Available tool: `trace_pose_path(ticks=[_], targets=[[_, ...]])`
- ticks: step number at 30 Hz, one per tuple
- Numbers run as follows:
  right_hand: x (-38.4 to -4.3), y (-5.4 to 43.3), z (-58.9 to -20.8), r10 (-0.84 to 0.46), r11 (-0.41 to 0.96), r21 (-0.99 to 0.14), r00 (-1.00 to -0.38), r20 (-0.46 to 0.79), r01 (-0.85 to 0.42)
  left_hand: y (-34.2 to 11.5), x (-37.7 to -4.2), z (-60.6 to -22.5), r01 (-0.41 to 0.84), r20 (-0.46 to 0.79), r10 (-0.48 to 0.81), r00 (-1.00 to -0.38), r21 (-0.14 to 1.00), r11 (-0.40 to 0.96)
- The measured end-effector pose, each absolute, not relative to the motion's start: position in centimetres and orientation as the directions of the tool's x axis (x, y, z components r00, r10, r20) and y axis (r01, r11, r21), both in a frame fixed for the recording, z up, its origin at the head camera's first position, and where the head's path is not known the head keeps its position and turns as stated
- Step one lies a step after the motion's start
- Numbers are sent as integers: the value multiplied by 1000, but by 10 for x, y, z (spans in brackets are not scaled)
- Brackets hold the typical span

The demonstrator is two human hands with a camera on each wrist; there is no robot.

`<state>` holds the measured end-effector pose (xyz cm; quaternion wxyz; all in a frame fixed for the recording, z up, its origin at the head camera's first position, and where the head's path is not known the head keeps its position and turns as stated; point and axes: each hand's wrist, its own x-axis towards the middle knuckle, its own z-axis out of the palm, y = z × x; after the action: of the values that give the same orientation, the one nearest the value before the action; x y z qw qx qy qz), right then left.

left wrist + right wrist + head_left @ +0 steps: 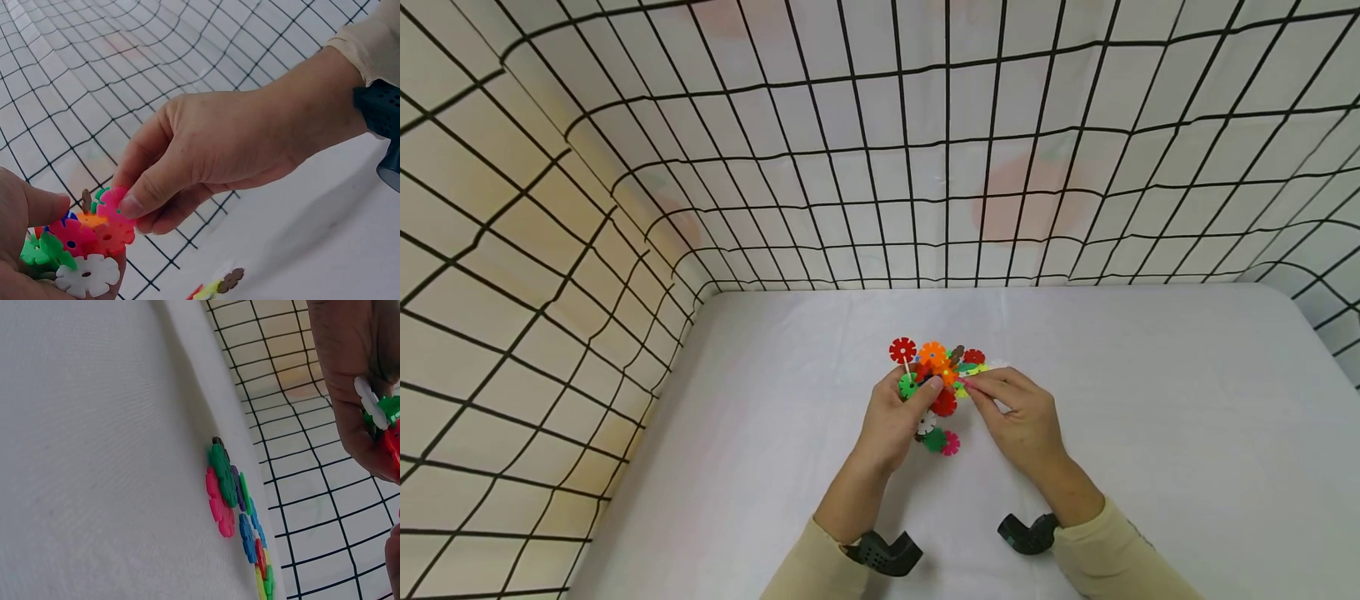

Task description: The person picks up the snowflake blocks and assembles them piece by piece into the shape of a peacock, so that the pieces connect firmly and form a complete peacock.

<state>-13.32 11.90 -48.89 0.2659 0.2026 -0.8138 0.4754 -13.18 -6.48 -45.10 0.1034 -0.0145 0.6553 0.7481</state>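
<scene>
My left hand point(887, 421) holds a cluster of notched, flower-shaped plastic discs, with the thumb over them. In the left wrist view the cluster includes a white disc point(87, 275), a green disc point(44, 251) and an orange-red disc point(111, 237). My right hand point(1024, 425) pinches a pink disc point(112, 204) between thumb and fingertips, right at the cluster's edge. Whether that disc is joined to the others I cannot tell. Only a fingertip of the right hand point(394, 553) shows in the right wrist view.
Loose discs lie on the white tabletop point(737, 467) under and behind the hands: a dark green disc point(222, 475), a pink-red disc point(219, 503), a blue disc point(247, 537), a brown disc point(231, 280) and several more. Black wire mesh point(887, 150) borders the table's back and sides.
</scene>
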Motion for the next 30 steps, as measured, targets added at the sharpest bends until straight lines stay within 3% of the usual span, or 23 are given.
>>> trace_pose_path(ticks=[16,22,30], targets=[[-134,118,-488,-47,411,-639,-715,697,-650,-67,-131,-450,-144,-117,230,-966,984,-105],[-133,118,-485,-44,411,-607,-679,732,-680,-65,-131,-453,-167,-120,255,-959,971,-171],[-135,121,-484,-80,435,-626,-720,689,-647,-64,-132,-454,-199,-143,256,-956,957,-210]])
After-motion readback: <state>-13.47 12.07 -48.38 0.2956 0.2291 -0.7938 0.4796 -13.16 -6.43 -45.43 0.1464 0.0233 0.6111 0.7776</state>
